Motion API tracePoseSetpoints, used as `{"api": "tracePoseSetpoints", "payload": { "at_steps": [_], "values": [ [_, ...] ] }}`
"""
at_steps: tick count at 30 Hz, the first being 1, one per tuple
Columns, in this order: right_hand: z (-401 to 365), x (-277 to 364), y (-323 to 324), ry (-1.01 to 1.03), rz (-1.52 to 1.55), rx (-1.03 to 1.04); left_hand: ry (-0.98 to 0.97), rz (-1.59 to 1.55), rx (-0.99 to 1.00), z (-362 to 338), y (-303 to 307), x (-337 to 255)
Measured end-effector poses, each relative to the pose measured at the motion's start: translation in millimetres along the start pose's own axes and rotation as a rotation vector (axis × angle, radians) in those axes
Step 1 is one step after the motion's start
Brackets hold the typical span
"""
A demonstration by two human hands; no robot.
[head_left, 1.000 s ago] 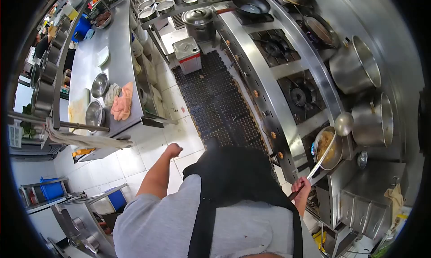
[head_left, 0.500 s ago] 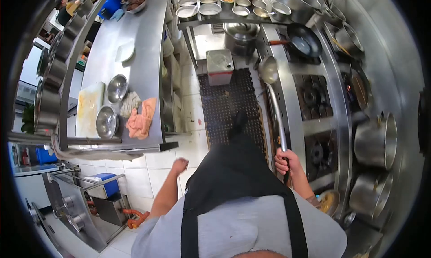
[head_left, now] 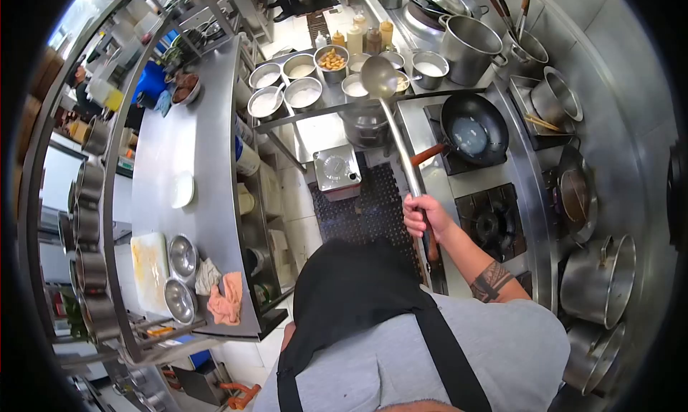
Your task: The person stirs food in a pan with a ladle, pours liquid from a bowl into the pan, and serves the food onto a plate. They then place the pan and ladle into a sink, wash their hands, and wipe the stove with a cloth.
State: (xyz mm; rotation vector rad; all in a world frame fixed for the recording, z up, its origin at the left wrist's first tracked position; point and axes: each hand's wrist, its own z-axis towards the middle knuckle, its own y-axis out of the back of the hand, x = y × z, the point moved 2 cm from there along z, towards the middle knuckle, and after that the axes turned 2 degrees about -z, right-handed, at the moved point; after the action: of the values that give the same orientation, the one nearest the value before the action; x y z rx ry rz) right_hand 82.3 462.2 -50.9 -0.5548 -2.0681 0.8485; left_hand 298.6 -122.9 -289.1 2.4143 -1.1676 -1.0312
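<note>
My right hand (head_left: 423,216) is wrapped round the wooden-ended handle of a long steel ladle (head_left: 380,78). The ladle points forward, its bowl appearing over the row of pots at the far counter. To the right of its shaft, a black wok (head_left: 473,129) with a wooden handle sits on the stove, a little cloudy liquid in its bottom. Only a sliver of my left arm shows beside the black apron (head_left: 351,290); the hand itself is hidden.
Ahead stand several pots of white contents (head_left: 303,94) and one pot of yellowish pieces (head_left: 332,59). A lidded square container (head_left: 337,170) rests on the floor. At left, a steel counter (head_left: 208,125) carries bowls (head_left: 180,301), a cutting board (head_left: 149,272) and cloths (head_left: 226,299). Stockpots (head_left: 598,279) line the right.
I have moved forward toward the pots and wok. My right hand has raised the ladle ahead and slightly left, still gripping it. My left hand has gone out of sight.
</note>
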Motion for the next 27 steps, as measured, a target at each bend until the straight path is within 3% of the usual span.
{"api": "tracePoseSetpoints", "payload": {
  "at_steps": [5, 8, 10, 14, 17, 19, 20, 21, 23, 27],
  "values": [
    [40, 81, 5, 0.293, -0.111, -0.322, -0.210, 0.083, 0.027, 101, 62, -104],
    [62, 121, 14, 0.364, -0.048, -0.375, -0.358, 0.168, 0.049, 167, 102, -161],
    [71, 136, 14, 0.400, -0.053, -0.456, 0.167, -0.444, 0.139, 212, 129, -174],
    [88, 166, 15, 0.434, -0.069, -0.561, 0.018, -0.119, 0.187, 269, 191, -238],
    [106, 187, 6, 0.466, -0.064, -0.639, -0.010, -0.155, 0.259, 321, 224, -252],
    [121, 209, -4, 0.540, -0.119, -0.699, -0.100, -0.184, 0.411, 388, 231, -227],
    [128, 225, -12, 0.571, -0.146, -0.740, 0.011, -0.467, 0.465, 420, 234, -214],
    [137, 241, -18, 0.602, -0.212, -0.783, 0.003, -0.465, 0.461, 425, 245, -230],
    [155, 275, -23, 0.633, -0.390, -0.947, 0.136, -0.402, 0.252, 421, 269, -268],
    [191, 373, 3, 0.601, -1.128, -1.350, 0.110, -0.379, 0.229, 445, 285, -289]
  ]
}}
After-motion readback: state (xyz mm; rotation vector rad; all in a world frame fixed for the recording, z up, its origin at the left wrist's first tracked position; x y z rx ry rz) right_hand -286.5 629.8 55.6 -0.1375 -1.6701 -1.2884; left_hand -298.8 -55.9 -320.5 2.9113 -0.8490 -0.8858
